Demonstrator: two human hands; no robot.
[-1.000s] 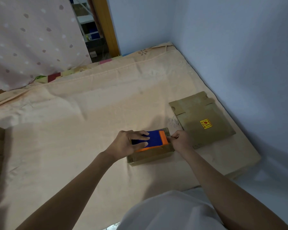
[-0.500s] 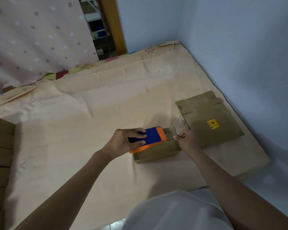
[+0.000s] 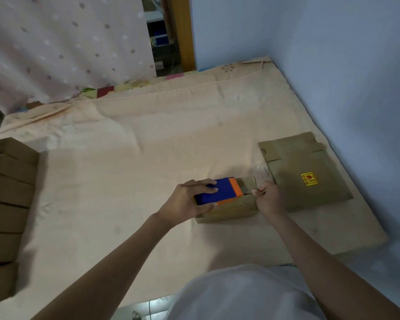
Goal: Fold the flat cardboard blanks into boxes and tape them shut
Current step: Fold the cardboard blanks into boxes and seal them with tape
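Dispenser [image 3: 218, 191] further left, tape indistinct

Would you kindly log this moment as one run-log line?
step: taping box | left hand: grips tape dispenser on box | right hand: pinches tape end at box edge | flat blank: untouched beside

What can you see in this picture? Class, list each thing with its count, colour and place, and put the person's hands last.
box: one, brown, mid-mattress, under both hands
tape dispenser: one, blue and orange, on top of the box
flat cardboard blanks: a pile, brown with yellow sticker, right, near the wall
folded boxes: several, brown, left edge
mattress: one, peach
curtain: one, pink, spotted, far left
left hand: grips the tape dispenser
right hand: fingers pinch at the box's right end
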